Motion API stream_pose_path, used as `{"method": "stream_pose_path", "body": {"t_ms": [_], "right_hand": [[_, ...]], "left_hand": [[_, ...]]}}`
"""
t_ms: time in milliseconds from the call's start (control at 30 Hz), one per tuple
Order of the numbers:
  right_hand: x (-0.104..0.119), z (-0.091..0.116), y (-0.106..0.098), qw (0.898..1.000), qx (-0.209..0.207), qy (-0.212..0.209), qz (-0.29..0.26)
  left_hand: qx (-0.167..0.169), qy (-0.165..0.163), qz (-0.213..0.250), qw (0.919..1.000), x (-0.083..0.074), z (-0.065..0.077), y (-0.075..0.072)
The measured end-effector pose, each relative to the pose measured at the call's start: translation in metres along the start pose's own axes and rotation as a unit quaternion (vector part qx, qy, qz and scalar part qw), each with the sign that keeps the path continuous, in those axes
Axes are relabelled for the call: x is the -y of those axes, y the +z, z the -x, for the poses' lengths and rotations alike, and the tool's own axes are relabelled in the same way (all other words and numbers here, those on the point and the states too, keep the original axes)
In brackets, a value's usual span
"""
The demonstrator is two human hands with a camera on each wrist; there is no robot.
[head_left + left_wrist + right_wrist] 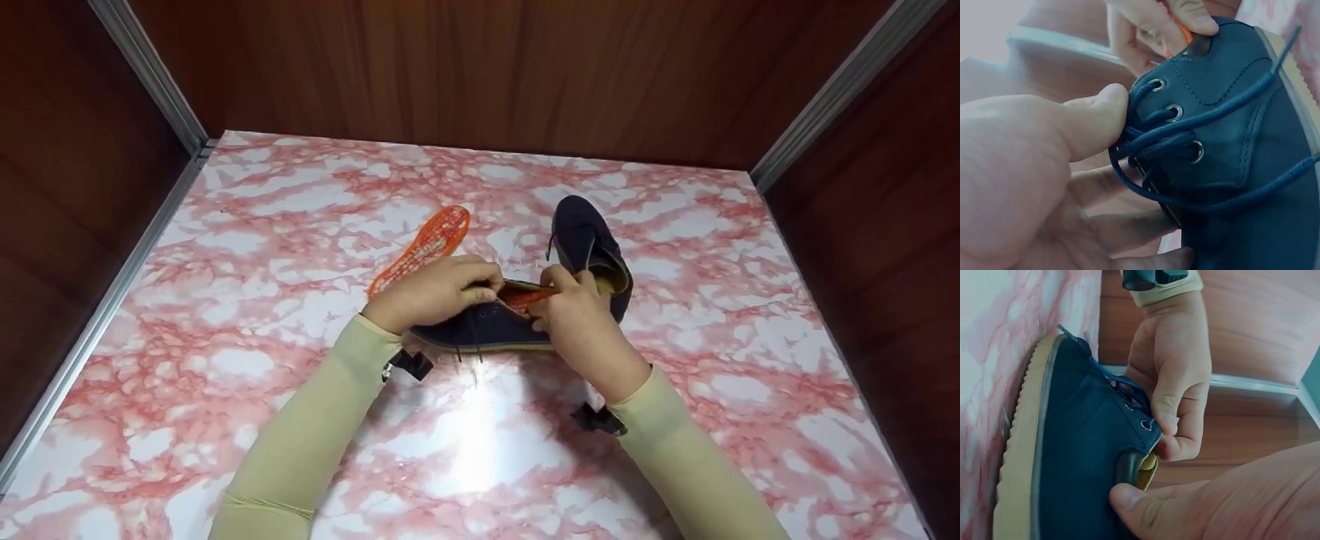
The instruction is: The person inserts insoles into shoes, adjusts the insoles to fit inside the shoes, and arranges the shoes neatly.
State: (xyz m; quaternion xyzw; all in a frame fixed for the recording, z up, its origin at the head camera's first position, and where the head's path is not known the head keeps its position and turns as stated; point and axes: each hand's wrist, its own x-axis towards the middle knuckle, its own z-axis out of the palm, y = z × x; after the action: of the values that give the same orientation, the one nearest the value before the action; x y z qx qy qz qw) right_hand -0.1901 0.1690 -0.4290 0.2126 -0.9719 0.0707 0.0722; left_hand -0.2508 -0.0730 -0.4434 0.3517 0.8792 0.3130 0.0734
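Observation:
A dark navy lace-up shoe [517,330] with a tan sole lies sideways between both hands. My left hand [446,289] pinches its tongue and lace edge; in the left wrist view the thumb presses beside the eyelets and laces [1174,132]. An orange insole [517,298] sits partly inside the shoe's opening. My right hand [581,319] is at the heel end, fingers curled at the insole, which shows between them in the left wrist view. Its thumb [1129,498] rests against the shoe's collar. The fingertips inside the opening are hidden.
A second navy shoe [577,225] stands just behind the right hand, toe pointing away. Another orange insole [431,244] with a pale patterned face lies behind the left hand. The pink-and-white marbled table [262,360] is bordered by brown wood-like panels [450,75] and metal edges.

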Motion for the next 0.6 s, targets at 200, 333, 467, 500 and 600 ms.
{"method": "stream_pose_path", "body": {"t_ms": [200, 333, 467, 500, 600], "right_hand": [[-0.006, 0.001, -0.003, 0.999, 0.022, -0.016, 0.033], [-0.012, 0.002, -0.014, 0.999, 0.032, -0.028, -0.011], [-0.018, 0.002, -0.027, 0.997, 0.065, 0.014, -0.050], [-0.019, 0.002, -0.030, 0.996, 0.071, 0.027, -0.050], [-0.023, 0.001, -0.037, 0.995, 0.079, 0.048, -0.048]], "left_hand": [[0.017, 0.006, -0.072, 0.9972, -0.008, -0.001, 0.007], [0.013, 0.009, -0.100, 0.9949, -0.008, 0.000, 0.007], [0.011, 0.005, -0.101, 0.9949, -0.007, 0.001, 0.005], [0.010, 0.003, -0.100, 0.9949, -0.008, 0.001, 0.004], [0.010, -0.004, -0.101, 0.9948, -0.009, 0.001, 0.003]]}}
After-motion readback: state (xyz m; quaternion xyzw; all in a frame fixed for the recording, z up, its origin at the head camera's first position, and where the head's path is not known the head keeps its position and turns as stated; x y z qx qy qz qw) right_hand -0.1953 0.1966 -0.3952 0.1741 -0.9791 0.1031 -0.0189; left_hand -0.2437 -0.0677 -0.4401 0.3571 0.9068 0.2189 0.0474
